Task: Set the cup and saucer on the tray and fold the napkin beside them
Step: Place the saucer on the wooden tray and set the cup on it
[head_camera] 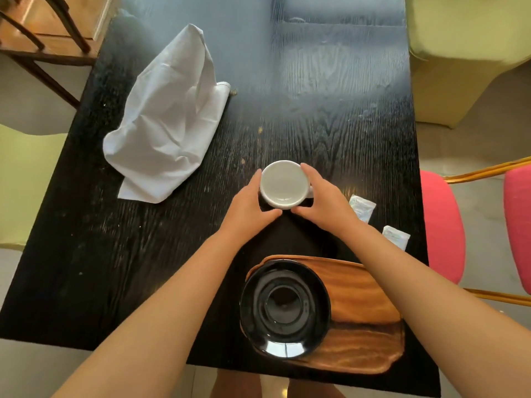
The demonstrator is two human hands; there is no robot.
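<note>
A white cup sits upright at the middle of the black table. My left hand cups its left side and my right hand cups its right side, over the handle. A glossy black saucer lies on the left end of a wooden tray near the table's front edge. A crumpled white napkin lies unfolded at the back left of the table.
Two small white sachets lie by the table's right edge. A pink chair stands on the right, a pale green chair on the left, and a wooden chair at the back left.
</note>
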